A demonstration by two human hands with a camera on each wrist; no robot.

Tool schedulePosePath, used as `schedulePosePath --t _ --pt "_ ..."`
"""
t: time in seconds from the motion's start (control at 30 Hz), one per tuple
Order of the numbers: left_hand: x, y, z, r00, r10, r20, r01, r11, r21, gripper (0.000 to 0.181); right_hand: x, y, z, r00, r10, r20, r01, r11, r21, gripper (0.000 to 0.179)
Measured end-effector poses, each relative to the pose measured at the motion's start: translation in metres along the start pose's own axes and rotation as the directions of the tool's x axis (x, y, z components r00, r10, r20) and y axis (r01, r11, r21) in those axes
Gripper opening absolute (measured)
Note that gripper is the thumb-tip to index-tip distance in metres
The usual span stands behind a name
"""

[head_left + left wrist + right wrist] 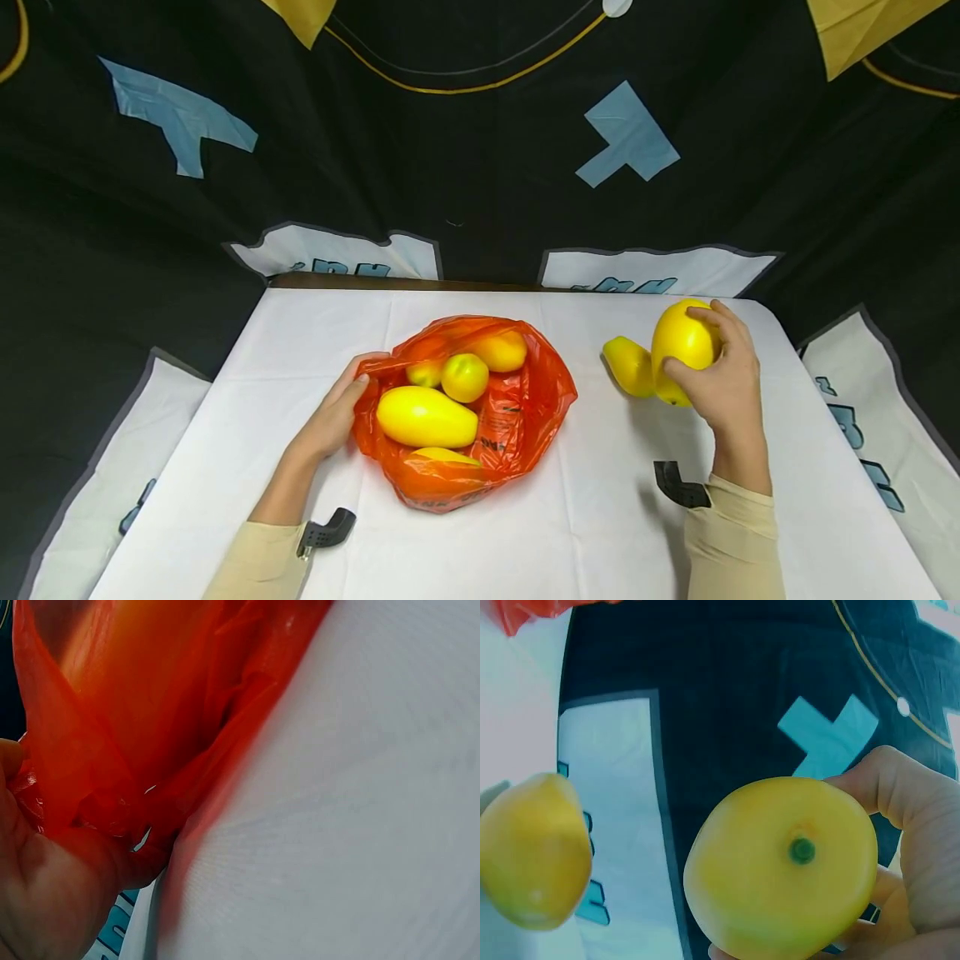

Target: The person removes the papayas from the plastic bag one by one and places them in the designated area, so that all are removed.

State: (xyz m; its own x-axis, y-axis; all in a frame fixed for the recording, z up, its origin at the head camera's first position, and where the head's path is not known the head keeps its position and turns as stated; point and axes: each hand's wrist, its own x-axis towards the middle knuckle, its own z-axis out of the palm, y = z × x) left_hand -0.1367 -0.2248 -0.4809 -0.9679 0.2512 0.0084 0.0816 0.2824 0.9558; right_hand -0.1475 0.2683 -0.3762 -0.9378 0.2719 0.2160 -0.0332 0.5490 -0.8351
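Clasping yellow fruit [675,346] in right grip [727,379] (near a second fruit [627,365]); pinching red bag [542,421] at rim in left grip [340,414].

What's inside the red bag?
Inside the red bag: one large oblong yellow fruit, a small round one, two more beside it, and a fifth partly covered by the bag's near side. Anything beneath is hidden.

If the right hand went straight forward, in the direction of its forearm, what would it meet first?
Probably the dark backdrop behind the table; I see no other object ahead of the right hand, though depth is unclear.
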Motion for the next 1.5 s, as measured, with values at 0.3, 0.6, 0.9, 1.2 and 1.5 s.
schedulePosePath --t 0.3,0.6,0.9,1.2,1.5 --pt "0.000 0.001 0.000 1.000 -0.001 0.004 0.001 1.000 -0.010 0.040 0.008 0.018 -0.006 0.999 0.046 -0.011 -0.046 0.999 0.006 0.069" --pt "0.000 -0.002 0.000 1.000 0.000 0.012 0.000 1.000 0.004 0.041 0.015 0.040 -0.008 0.994 0.106 0.007 -0.107 0.994 0.008 0.072" --pt "0.001 -0.001 0.000 1.000 -0.003 0.005 0.003 1.000 0.001 0.039 0.021 0.066 -0.010 0.987 0.160 -0.010 -0.160 0.987 0.001 0.073" --pt "0.000 -0.001 -0.001 1.000 0.001 0.010 -0.001 1.000 -0.008 0.039 0.023 0.083 -0.008 0.973 0.231 0.028 -0.231 0.973 -0.003 0.075" --pt "-0.001 0.000 -0.001 1.000 0.008 0.018 -0.008 1.000 -0.025 0.039 0.023 0.099 -0.004 0.966 0.245 0.075 -0.241 0.969 -0.062 0.072"
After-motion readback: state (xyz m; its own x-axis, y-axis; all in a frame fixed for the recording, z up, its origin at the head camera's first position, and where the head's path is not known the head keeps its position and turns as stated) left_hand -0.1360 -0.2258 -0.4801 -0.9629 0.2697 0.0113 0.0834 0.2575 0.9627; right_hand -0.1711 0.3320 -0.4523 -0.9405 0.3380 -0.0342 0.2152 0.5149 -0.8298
